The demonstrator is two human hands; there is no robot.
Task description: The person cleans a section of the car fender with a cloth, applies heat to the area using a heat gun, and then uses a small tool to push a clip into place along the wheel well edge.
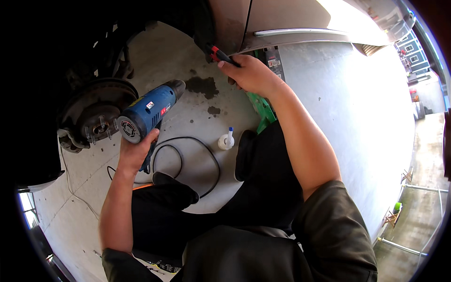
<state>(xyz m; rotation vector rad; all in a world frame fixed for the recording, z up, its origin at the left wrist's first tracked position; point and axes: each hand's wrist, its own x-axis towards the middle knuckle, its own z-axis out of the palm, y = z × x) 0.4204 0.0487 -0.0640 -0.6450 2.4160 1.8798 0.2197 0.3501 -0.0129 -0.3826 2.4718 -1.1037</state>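
In my left hand [133,154] is a blue heat gun [152,107], gripped by its handle, with the metal nozzle tilted up and to the right. My right hand [253,76] is closed around a red and black handled tool [219,54]. The far end of that tool meets the dark edge of the car's wheel arch [204,28], and its kind cannot be made out. To the left of the heat gun, the bare brake disc [98,115] shows its hub and studs. The nozzle stays apart from the wheel arch edge.
A green floor jack [264,110] stands under the car beside my right foot. On the concrete floor are a small white bottle [225,142] with a blue tip, a looped black cable [219,167] and a dark wet stain [202,87]. The light-coloured car door [291,16] overhangs at the top.
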